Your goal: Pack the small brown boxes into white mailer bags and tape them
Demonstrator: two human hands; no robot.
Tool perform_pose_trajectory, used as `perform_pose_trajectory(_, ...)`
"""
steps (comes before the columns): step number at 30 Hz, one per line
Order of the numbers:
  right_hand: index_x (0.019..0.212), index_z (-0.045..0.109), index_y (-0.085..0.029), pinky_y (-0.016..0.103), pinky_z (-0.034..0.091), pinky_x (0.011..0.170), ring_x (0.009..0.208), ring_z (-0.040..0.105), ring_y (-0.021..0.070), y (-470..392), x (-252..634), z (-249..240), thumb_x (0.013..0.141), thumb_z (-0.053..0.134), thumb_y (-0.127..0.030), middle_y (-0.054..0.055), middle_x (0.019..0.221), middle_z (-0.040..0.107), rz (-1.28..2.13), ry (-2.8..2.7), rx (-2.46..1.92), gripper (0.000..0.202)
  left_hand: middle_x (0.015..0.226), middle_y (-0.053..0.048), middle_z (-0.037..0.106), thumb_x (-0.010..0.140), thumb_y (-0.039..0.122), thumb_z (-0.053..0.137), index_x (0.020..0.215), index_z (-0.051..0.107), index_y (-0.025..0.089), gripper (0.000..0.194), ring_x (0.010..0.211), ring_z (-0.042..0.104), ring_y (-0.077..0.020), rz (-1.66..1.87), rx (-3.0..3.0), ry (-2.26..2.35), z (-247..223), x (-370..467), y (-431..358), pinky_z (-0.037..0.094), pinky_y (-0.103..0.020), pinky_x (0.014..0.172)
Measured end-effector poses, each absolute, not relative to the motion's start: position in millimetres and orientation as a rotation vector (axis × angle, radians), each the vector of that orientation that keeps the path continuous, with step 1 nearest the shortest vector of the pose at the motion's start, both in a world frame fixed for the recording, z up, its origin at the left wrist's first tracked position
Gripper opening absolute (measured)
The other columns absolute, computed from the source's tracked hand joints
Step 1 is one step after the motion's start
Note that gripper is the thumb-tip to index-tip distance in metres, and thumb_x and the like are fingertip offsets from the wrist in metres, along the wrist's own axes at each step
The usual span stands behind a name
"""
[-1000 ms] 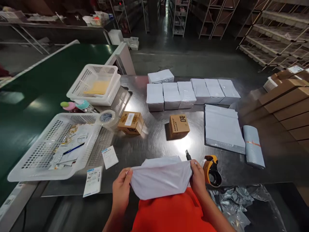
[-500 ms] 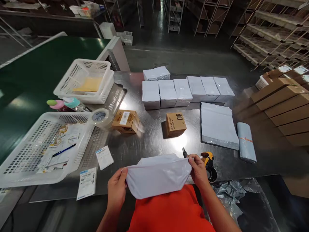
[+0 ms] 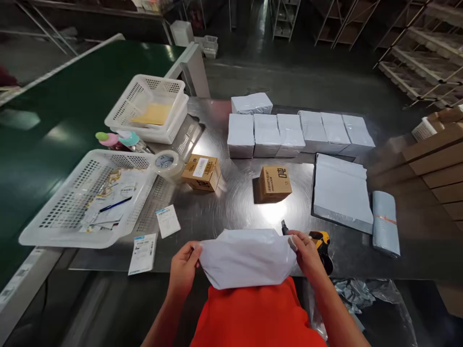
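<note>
A white plastic mailing bag (image 3: 248,260) is stretched sideways between my hands at the front edge of the table. My left hand (image 3: 185,265) pinches its left corner between thumb and fingers. At the opposite corner my right hand (image 3: 306,250) pinches it the same way. Just beyond the right hand lie a utility knife (image 3: 284,226), partly hidden, and a yellow and black tape dispenser (image 3: 321,243). Farther up the table sit a brown carton (image 3: 275,184) and a second carton (image 3: 201,172) with a white label. Whether anything is inside the bag cannot be seen.
Wrapped white parcels (image 3: 265,132) stand in a row at the back. On the right lie a stack of flat mailers (image 3: 342,193) and a rolled bundle (image 3: 385,224). White baskets (image 3: 54,236), a tape roll (image 3: 168,164) and label slips (image 3: 142,253) are on the left, beside a green conveyor (image 3: 90,82).
The view has shifted, so the table's contents appear farther right. Both hands still hold the bag by its corners; it has stayed stretched between them.
</note>
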State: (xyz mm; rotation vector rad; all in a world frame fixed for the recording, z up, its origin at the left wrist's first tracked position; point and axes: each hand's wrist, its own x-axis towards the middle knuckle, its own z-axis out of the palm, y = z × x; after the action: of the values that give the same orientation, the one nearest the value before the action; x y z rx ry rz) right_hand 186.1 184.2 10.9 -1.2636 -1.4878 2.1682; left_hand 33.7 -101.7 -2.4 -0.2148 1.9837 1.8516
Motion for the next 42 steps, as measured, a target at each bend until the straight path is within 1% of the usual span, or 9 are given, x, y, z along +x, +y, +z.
perform_pose_trajectory(3, 0.066, 0.059, -0.019, 0.023, 0.027, 0.044, 0.045, 0.038, 0.0093, 190.3, 186.7, 13.5, 0.056, 0.086, -0.050, -0.005, 0.051, 0.051, 2.157, -1.624, -1.246, 0.042, 0.052, 0.006, 0.045, 0.061, 0.064, 0.076, 0.068, 0.063, 0.016, 0.051, 0.048, 0.037, -0.0080, 1.906, -0.286, 1.977, -6.1, 35.5, -100.4, 0.030, -0.020, 0.043)
perform_pose_trajectory(12, 0.074, 0.066, -0.020, 0.024, 0.033, 0.048, 0.053, 0.042, 0.0109, 174.3, 189.1, -6.2, 0.061, 0.082, -0.052, -0.005, 0.058, 0.052, 1.783, -1.568, -1.266, 0.039, 0.055, 0.006, 0.043, 0.062, 0.058, 0.079, 0.066, 0.062, 0.015, 0.046, 0.050, 0.033, -0.0066, 2.001, -0.446, 1.848, -15.5, 45.3, -91.6, 0.027, -0.019, 0.045)
perform_pose_trajectory(15, 0.075, 0.064, -0.021, 0.024, 0.034, 0.048, 0.052, 0.042, 0.0117, 175.2, 186.6, -10.0, 0.058, 0.083, -0.052, -0.005, 0.058, 0.052, 1.916, -1.508, -1.340, 0.041, 0.060, 0.004, 0.052, 0.071, 0.057, 0.073, 0.078, 0.069, 0.014, 0.044, 0.051, 0.036, -0.0076, 1.952, -0.340, 1.931, -16.3, 44.8, -93.2, 0.030, -0.021, 0.046)
perform_pose_trajectory(18, 0.075, 0.061, -0.021, 0.026, 0.035, 0.047, 0.053, 0.043, 0.0127, 183.1, 185.0, -5.5, 0.058, 0.080, -0.055, -0.004, 0.060, 0.051, 1.927, -1.538, -1.426, 0.042, 0.090, -0.007, 0.067, 0.073, 0.054, 0.071, 0.084, 0.072, 0.013, 0.043, 0.058, 0.046, -0.0096, 1.948, -0.251, 1.907, -12.5, 43.7, -96.2, 0.038, -0.023, 0.051)
perform_pose_trajectory(21, 0.090, 0.062, -0.021, 0.031, 0.045, 0.064, 0.073, 0.055, 0.0187, 187.2, 176.2, 22.5, 0.066, 0.074, -0.051, 0.003, 0.084, 0.061, 1.412, -1.794, -1.361, 0.041, 0.121, -0.015, 0.065, 0.069, 0.047, 0.076, 0.070, 0.069, 0.013, 0.035, 0.074, 0.058, -0.0148, 1.989, -0.231, 1.768, -7.4, 42.6, -99.4, 0.047, -0.025, 0.063)
perform_pose_trajectory(25, 0.103, 0.061, -0.020, 0.039, 0.045, 0.087, 0.098, 0.056, 0.0241, 156.7, 130.5, 84.5, 0.085, 0.059, -0.039, 0.010, 0.106, 0.062, 0.837, -2.283, -0.670, 0.025, 0.129, -0.015, 0.062, 0.070, 0.039, 0.077, 0.068, 0.068, 0.014, 0.027, 0.093, 0.063, -0.0212, 2.013, -0.151, 1.700, -5.4, 40.5, -104.4, 0.050, -0.028, 0.076)
perform_pose_trajectory(30, 0.102, 0.068, -0.020, 0.030, 0.048, 0.079, 0.089, 0.062, 0.0188, 82.3, 38.5, 105.6, 0.093, 0.044, -0.019, 0.008, 0.099, 0.070, 1.308, -3.060, 0.154, 0.025, 0.107, -0.011, 0.064, 0.069, 0.040, 0.075, 0.071, 0.071, 0.015, 0.025, 0.086, 0.063, -0.0192, 2.021, -0.106, 1.798, -4.0, 38.8, -106.1, 0.051, -0.027, 0.072)
perform_pose_trajectory(36, 0.082, 0.074, -0.016, 0.022, 0.042, 0.063, 0.064, 0.057, 0.0120, 55.7, -13.0, 75.4, 0.080, 0.060, -0.012, -0.001, 0.070, 0.068, 1.724, -3.421, 0.169, 0.015, 0.080, -0.002, 0.057, 0.066, 0.034, 0.075, 0.061, 0.059, 0.016, 0.025, 0.067, 0.056, -0.0129, 2.111, -0.131, 1.762, 2.6, 36.5, -101.2, 0.047, -0.024, 0.060)
perform_pose_trajectory(42, 0.103, 0.076, -0.020, 0.022, 0.044, 0.072, 0.076, 0.059, 0.0123, 62.3, -17.8, 74.9, 0.077, 0.066, -0.014, -0.001, 0.085, 0.071, 2.143, -3.265, 0.510, 0.028, 0.069, 0.001, 0.057, 0.065, 0.035, 0.076, 0.071, 0.062, 0.016, 0.025, 0.065, 0.054, -0.0137, 2.118, -0.186, 1.715, 2.7, 34.3, -99.2, 0.046, -0.024, 0.059)
